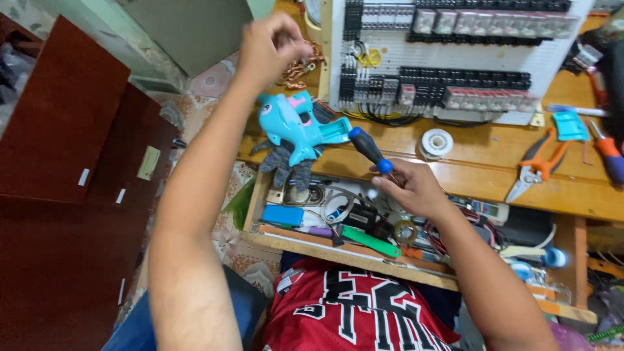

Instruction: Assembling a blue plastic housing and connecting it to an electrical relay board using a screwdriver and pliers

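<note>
The right hand point(411, 185) grips a screwdriver point(370, 150) with a blue and black handle, over the open drawer point(338, 246). The left hand point(270, 45) is up high, fingers pinched together. A blue toy point(296, 127) lies on the table point(481, 166) between them.

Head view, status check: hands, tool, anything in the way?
Right hand gripping blue-handled screwdriver over open drawer. Left hand raised, fingers pinched; contents unclear. Blue dolphin toy lies on bench between both hands.

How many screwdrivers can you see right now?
2: a blue-handled screwdriver held in the right hand, and a red-and-blue one at the bench's right edge. The cluttered drawer may hide more.
</note>
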